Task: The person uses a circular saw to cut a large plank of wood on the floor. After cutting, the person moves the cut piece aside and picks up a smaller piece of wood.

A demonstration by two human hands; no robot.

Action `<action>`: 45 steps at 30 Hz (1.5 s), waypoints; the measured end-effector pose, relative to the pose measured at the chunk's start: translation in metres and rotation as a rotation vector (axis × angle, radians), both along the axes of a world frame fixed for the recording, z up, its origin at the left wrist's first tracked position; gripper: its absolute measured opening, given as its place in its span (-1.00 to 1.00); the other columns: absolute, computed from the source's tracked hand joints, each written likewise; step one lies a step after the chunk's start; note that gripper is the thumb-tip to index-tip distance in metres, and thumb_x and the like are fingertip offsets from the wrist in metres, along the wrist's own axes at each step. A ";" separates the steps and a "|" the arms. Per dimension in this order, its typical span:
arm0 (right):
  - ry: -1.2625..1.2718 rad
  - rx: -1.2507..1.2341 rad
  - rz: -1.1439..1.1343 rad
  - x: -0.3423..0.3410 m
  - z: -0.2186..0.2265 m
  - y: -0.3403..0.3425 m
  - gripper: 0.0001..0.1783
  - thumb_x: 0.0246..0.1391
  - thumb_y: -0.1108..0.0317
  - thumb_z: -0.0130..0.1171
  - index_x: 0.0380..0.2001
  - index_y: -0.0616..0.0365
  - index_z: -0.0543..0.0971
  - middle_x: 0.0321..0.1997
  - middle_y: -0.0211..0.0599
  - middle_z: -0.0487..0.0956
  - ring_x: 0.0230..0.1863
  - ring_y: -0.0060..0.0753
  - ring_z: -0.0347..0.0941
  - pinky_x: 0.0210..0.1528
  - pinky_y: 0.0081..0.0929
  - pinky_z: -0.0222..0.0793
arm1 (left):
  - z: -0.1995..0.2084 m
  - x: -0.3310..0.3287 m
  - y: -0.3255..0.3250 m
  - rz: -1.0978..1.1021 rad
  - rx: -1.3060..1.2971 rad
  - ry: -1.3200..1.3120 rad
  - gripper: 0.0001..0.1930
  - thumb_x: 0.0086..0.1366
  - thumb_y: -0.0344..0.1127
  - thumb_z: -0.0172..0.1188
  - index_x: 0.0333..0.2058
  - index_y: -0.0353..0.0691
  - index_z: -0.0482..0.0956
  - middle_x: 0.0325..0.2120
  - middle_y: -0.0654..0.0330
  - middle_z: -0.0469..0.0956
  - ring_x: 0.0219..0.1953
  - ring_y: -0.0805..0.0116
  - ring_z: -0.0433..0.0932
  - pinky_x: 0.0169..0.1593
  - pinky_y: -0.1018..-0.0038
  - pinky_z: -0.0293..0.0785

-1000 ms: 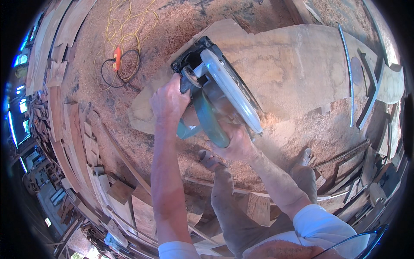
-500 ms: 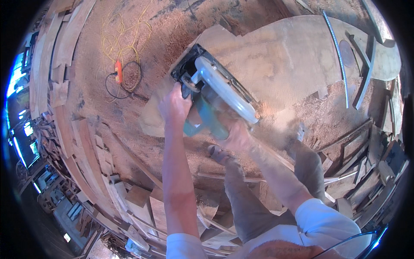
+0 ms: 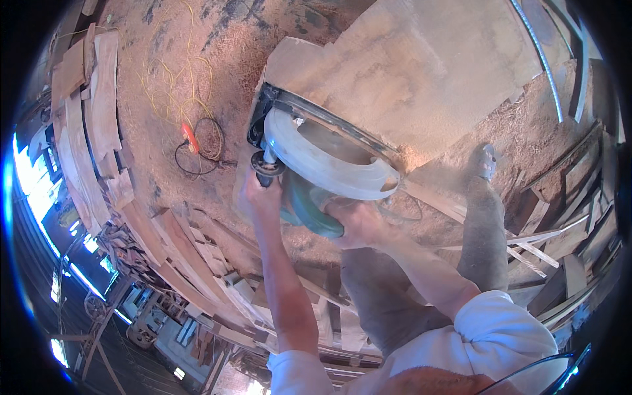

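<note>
A circular saw (image 3: 332, 172) with a pale curved blade guard, a black base plate and a teal body stands on a large wooden slab (image 3: 408, 85). My left hand (image 3: 262, 194) is closed round its black front knob. Farther right, my right hand (image 3: 363, 224) wraps the rear handle of the teal body. The base plate lies along the slab's near side, and fresh sawdust (image 3: 413, 158) heaps at its right end. The blade itself is hidden beneath the guard and plate.
At the left an orange power socket block (image 3: 189, 138) lies with a yellow cord (image 3: 174, 92) on the sawdust-strewn floor. Stacked planks (image 3: 102, 99) line the left side. A long metal strip (image 3: 541, 56) rests at the far right. My right foot (image 3: 487, 161) stands beside the slab.
The view has shifted and turned. The saw sits lower and further left in the picture, at a flatter angle, both hands still gripping it. My left foot has dropped out of sight.
</note>
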State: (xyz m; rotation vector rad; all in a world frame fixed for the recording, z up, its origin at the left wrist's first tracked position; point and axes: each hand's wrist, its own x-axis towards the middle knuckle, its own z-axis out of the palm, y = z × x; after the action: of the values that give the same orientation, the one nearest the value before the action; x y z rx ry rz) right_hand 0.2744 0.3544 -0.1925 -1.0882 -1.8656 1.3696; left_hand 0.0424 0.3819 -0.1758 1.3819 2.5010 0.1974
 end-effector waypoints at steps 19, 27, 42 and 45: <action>0.053 -0.041 0.075 -0.015 0.000 0.011 -0.67 -0.10 0.28 0.47 -0.22 0.15 0.74 -0.44 -0.08 0.72 -0.38 0.02 0.73 -0.23 -0.09 0.68 | -0.008 -0.024 -0.001 -0.091 0.093 0.202 -0.68 0.17 -0.09 0.52 -0.26 -0.10 0.61 -0.46 0.03 0.70 -0.36 -0.18 0.72 -0.33 -0.04 0.57; 0.041 -0.100 0.120 -0.009 -0.001 0.013 -0.64 -0.10 0.31 0.45 -0.15 0.14 0.76 -0.34 -0.04 0.76 -0.26 0.01 0.77 -0.14 -0.09 0.70 | -0.004 -0.015 0.003 -0.059 0.096 0.143 -0.70 0.18 -0.25 0.53 -0.14 -0.13 0.69 -0.36 0.04 0.77 -0.33 -0.11 0.76 -0.25 0.06 0.62; 0.066 0.027 0.102 -0.022 -0.011 0.014 -0.50 -0.05 0.26 0.57 -0.04 0.24 0.70 -0.12 -0.13 0.73 -0.01 -0.01 0.69 0.08 -0.10 0.61 | -0.010 -0.025 0.008 -0.158 0.158 0.246 -0.70 0.19 -0.26 0.54 -0.13 -0.16 0.72 -0.38 0.08 0.76 -0.39 -0.06 0.74 -0.33 0.13 0.59; 0.116 0.004 0.061 -0.026 -0.008 0.017 -0.47 -0.04 0.27 0.56 0.00 0.26 0.69 -0.10 -0.12 0.73 0.02 0.00 0.68 0.10 -0.10 0.60 | -0.010 -0.030 0.008 -0.099 0.143 0.170 -0.71 0.21 -0.30 0.48 -0.11 -0.23 0.71 -0.37 0.01 0.76 -0.32 -0.02 0.77 -0.21 0.16 0.61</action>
State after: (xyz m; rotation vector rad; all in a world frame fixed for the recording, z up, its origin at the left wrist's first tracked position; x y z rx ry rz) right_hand 0.2483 0.3710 -0.2005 -0.9369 -1.8301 1.4319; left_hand 0.0123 0.3897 -0.1853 1.6394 2.5898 0.2518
